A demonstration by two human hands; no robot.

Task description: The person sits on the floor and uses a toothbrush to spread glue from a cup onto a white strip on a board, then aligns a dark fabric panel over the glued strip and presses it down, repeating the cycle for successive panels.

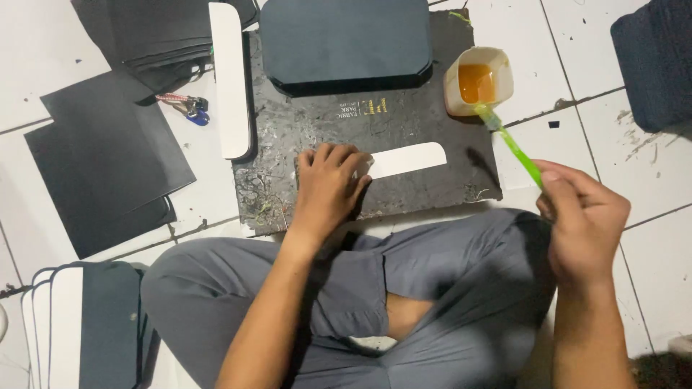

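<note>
Grey-trousered crossed legs [432, 288] nearest. Glue-loading step judged: green brush [513, 144] pinched by right hand [585, 223], bristles dipped in amber glue cup [478, 81]. White card strip [404, 160] pressed flat on black board [404, 122] by left hand [328, 184]. Even spreading along strip called for next.

Place: informal floor workshop for handmade boxes.
Evidence: white tiled floor [634, 209], stacked black card sheets [108, 158], glue cup [478, 81], stained work board [303, 137].
</note>
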